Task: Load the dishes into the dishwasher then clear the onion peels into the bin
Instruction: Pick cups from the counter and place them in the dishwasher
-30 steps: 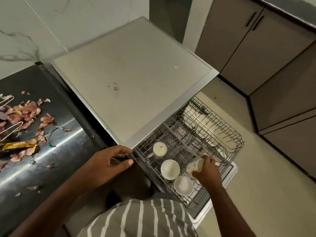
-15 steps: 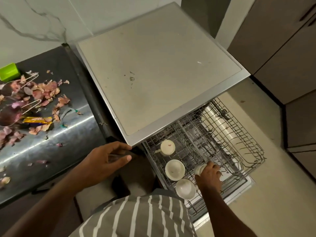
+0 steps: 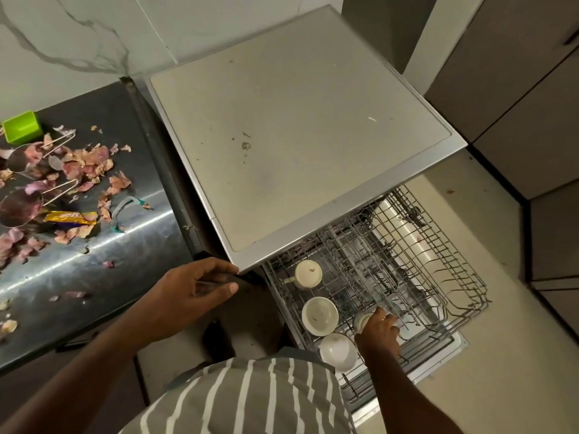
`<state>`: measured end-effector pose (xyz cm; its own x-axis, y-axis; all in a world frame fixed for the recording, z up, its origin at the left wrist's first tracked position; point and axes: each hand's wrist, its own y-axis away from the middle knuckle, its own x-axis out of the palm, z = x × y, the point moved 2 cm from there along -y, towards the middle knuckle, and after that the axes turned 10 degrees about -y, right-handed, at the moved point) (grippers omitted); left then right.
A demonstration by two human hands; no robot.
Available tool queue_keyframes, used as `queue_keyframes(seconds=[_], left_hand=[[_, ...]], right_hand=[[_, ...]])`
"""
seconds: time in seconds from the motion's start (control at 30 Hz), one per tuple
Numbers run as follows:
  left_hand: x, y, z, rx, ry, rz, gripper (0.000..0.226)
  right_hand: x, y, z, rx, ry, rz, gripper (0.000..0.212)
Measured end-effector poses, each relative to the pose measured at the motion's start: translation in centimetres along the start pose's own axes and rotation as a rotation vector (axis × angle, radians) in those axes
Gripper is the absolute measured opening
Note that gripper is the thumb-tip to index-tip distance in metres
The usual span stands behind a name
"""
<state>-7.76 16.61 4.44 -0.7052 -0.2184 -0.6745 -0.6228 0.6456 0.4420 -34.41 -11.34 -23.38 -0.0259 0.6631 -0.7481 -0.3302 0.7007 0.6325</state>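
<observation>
Right hand: right hand (image 3: 377, 332) curls round a small white cup (image 3: 362, 320), lowering it into the dishwasher rack (image 3: 438, 264) near its front edge.
Left hand: left hand (image 3: 191, 292), fingers loosely curled, holds nothing I can make out.
Handling: ceramic, light, rigid, chippable; grip the body.
Onion peels: onion peels (image 3: 78, 170) lie at the counter's left edge.

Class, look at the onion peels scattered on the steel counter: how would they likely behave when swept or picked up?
The onion peels look thin and curled, so probably very light and floppy. They lie in many loose flakes, so a push would likely scatter them. Some may cling to the steel counter.
</observation>
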Motion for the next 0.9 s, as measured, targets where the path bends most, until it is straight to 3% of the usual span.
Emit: queue_keyframes(seconds=[0.2, 0.37, 0.43, 0.5, 0.7, 0.9], left_hand=[[-0.3, 0.1, 0.4, 0.002, 0.035, -0.019, 0.032], [-0.6, 0.7, 1.5, 0.013, 0.119, -0.018, 0.030], [-1.3, 0.8, 2.2, 0.023, 0.135, -0.027, 0.030], [-2.3, 1.2, 3.0, 0.032, 0.165, -0.063, 0.029], [-6.0, 2.3, 6.6, 0.061, 0.183, -0.151, 0.039], [-9.9, 4.5, 10.6, 0.043, 0.214, -0.289, 0.032]], right_hand=[[-0.6, 0.2, 1.0, 0.014, -0.004, -0.014, 0.112], [-3.4, 1.7, 5.0, -0.075, -0.114, -0.112, 0.096], [-5.5, 3.1, 7.7, -0.189, -0.112, -0.140, 0.090], [-7.9, 4.7, 10.7, -0.320, -0.125, -0.150, 0.069], [-13.2, 12.1, 22.3, -0.758, -0.134, 0.000, 0.039], [-12.7, 18.5, 35.1, -1.097, -0.131, -0.066, 0.056]])
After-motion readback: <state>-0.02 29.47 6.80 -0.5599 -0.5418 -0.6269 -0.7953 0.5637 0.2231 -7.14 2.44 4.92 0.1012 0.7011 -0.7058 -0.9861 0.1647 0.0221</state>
